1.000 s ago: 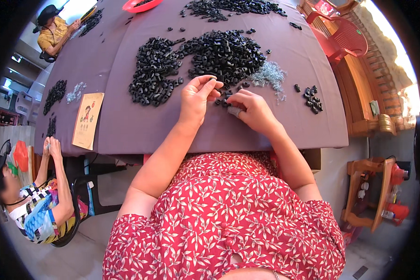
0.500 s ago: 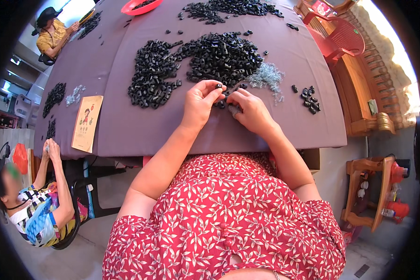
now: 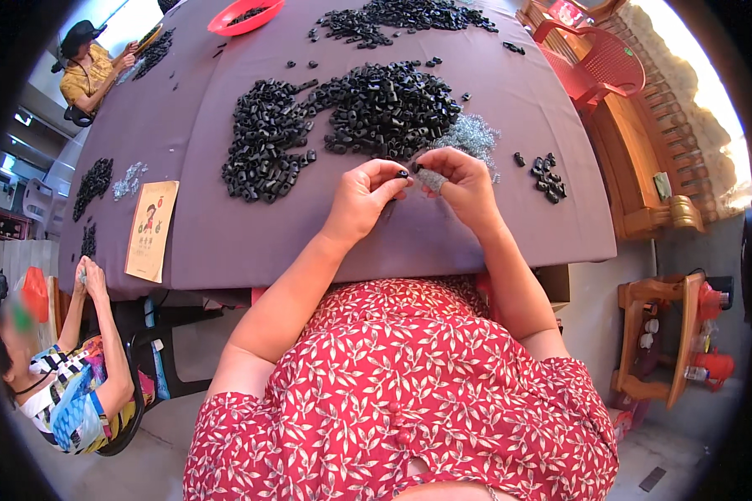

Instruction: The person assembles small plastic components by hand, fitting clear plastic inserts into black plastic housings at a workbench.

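My left hand point(image 3: 361, 199) pinches a small black plastic piece point(image 3: 403, 174), shaped like a cord-lock part, between thumb and fingertips. Close beside it, my right hand point(image 3: 466, 188) is pinched on a second small black plastic piece point(image 3: 417, 167); a grey wrap point(image 3: 431, 179) covers one of its fingers. Both hands hover over the near part of the table, fingertips almost meeting. Just beyond them lies a big heap of black plastic pieces point(image 3: 393, 108), with another heap point(image 3: 267, 142) to its left. Small silvery springs point(image 3: 474, 136) are piled beyond my right hand.
A cloth-covered table point(image 3: 292, 242) spreads before me. A booklet point(image 3: 152, 232) lies at left, a small black group point(image 3: 548, 179) at right, a red bowl point(image 3: 246, 17) far off. Two people point(image 3: 100, 71) sit along the left side. A red chair point(image 3: 602, 67) stands at right.
My right hand has lifted away from the near edge of the heap with a black piece at its fingertips. My left hand has come slightly nearer to me, still pinching its piece.
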The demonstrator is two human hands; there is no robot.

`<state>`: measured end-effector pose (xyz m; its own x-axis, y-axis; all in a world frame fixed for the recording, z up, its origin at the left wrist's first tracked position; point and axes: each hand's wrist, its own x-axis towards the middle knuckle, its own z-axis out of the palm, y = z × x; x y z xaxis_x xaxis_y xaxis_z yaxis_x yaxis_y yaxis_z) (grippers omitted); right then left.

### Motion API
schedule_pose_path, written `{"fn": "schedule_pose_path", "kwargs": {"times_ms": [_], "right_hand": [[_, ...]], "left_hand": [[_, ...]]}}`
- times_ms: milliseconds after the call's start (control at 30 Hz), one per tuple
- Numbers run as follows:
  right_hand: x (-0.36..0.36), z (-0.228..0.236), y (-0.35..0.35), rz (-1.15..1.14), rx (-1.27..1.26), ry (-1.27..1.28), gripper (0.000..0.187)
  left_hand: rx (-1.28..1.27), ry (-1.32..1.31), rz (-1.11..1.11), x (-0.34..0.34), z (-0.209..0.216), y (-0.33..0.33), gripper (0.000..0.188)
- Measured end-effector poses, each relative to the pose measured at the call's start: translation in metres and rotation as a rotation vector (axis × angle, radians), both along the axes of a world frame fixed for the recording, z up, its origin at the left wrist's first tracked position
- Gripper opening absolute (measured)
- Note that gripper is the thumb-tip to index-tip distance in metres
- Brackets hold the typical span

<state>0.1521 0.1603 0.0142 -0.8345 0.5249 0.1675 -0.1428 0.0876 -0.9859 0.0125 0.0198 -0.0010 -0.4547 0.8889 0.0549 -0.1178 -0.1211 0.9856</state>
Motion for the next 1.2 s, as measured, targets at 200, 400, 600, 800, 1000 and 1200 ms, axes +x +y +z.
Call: {"fn": "schedule_pose_path", "kwargs": {"times_ms": [200,400,600,800,1000,1200], "right_hand": [[-0.001,-0.001,-0.003,-0.012,0.044,-0.006,0.028],[-0.002,-0.005,-0.006,-0.103,0.340,0.019,0.037],[-0.002,0.004,-0.010,-0.133,0.501,0.007,0.040],[-0.002,-0.009,-0.002,-0.091,0.219,-0.033,0.043],[-0.002,-0.009,-0.001,-0.022,0.109,-0.043,0.041],[-0.002,0.003,-0.009,0.003,0.157,-0.060,0.026]], "left_hand": [[-0.017,0.031,-0.019,0.000,0.001,-0.001,0.019],[-0.048,0.095,-0.013,0.001,0.002,-0.003,0.019],[-0.052,0.094,-0.010,0.000,0.000,-0.002,0.018],[-0.057,0.094,-0.019,-0.001,0.000,-0.002,0.019],[-0.040,0.070,-0.027,-0.001,-0.001,-0.002,0.019],[-0.023,0.084,0.021,0.003,0.001,-0.002,0.013]]}}
